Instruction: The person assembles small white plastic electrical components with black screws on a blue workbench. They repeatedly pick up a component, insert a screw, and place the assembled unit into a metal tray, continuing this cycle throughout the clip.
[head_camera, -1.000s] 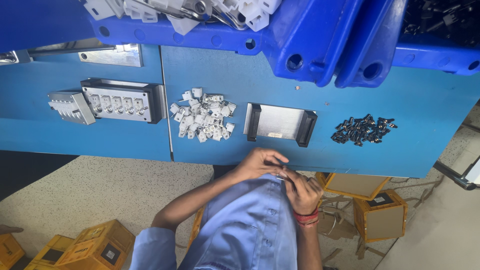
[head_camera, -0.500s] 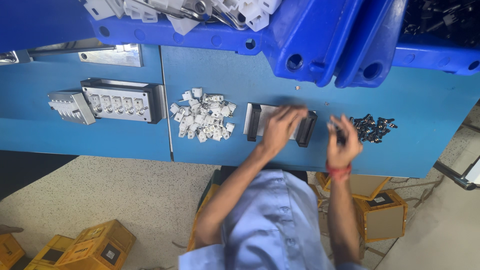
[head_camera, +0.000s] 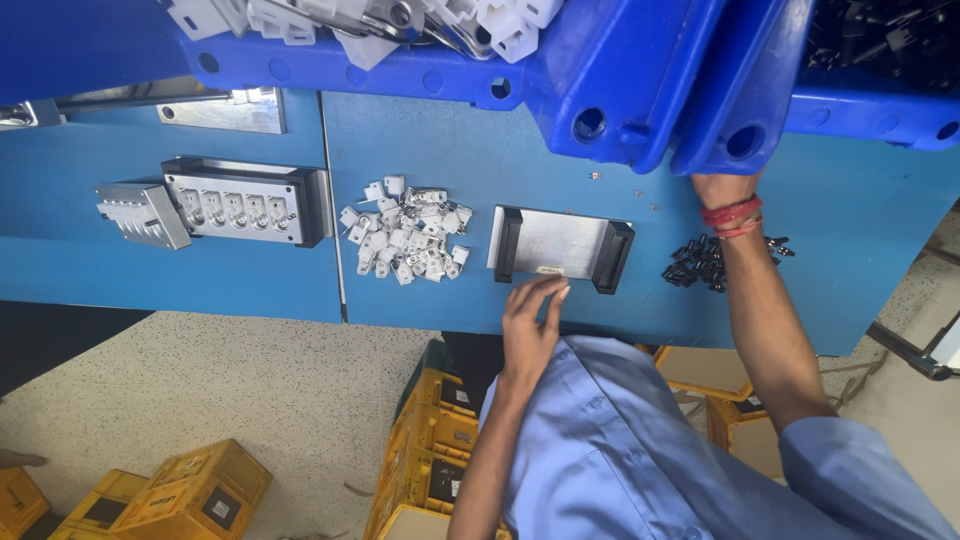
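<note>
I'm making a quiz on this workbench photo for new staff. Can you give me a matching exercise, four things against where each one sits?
Things:
1. pile of small white parts
2. pile of small black parts
3. metal plate with black ends
4. left hand

Places:
A. beside the wrist with red bands
B. at the near edge of the plate
C. between the white pile and the black pile
D. between the fixture with a row of holes and the plate

Pairs: 1-D, 2-A, 3-C, 4-B
</note>
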